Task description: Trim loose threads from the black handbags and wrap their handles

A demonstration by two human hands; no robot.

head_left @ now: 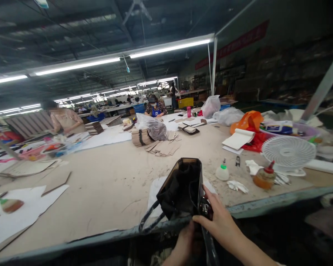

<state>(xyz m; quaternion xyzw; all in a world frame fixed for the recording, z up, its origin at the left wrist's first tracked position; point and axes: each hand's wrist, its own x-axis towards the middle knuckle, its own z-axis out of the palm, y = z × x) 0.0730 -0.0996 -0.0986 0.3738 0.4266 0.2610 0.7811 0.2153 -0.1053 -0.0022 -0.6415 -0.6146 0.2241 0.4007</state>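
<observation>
A dark brown handbag (183, 186) with an open top stands at the near edge of the work table (105, 184), its straps (147, 221) hanging over the edge. My right hand (219, 220) grips the bag's near right corner by a metal clasp, fingers closed on it. My left hand (187, 240) is below the table edge under the bag; its fingers are hidden behind the bag and strap.
A white desk fan (288, 153), two glue bottles (222, 171) (263, 177) and white rags lie to the right. Cardboard stacks (141, 137), plastic bags (152, 127) and an orange bag (248, 120) sit farther back. Other people work at the far tables (63, 118).
</observation>
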